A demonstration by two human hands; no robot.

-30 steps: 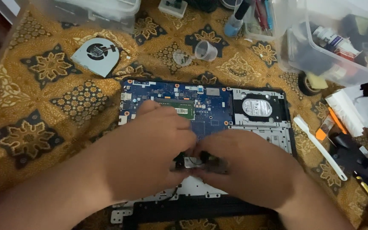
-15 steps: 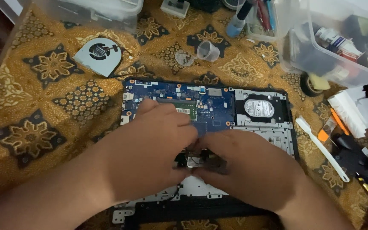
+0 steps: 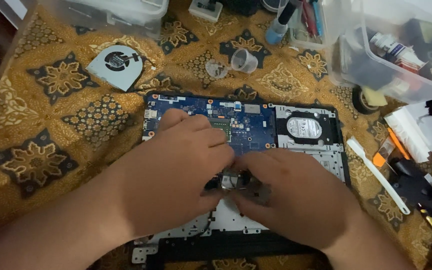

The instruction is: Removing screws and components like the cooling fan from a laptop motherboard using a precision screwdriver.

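An opened laptop base lies on a patterned gold cloth, its blue circuit board and silver hard drive exposed. My left hand and my right hand rest over the middle of the base, fingertips meeting on a small dark metal part. Both hands pinch this part just below the board. Much of the lower base is hidden under my hands.
A removed cooling fan lies at upper left. A small clear cup sits behind the laptop. Clear plastic bins with supplies stand at upper right. A white pry tool, an orange tool and black tools lie at right.
My hands stay over the laptop's middle; the small part between my fingertips has shifted slightly. The view has drifted a little.
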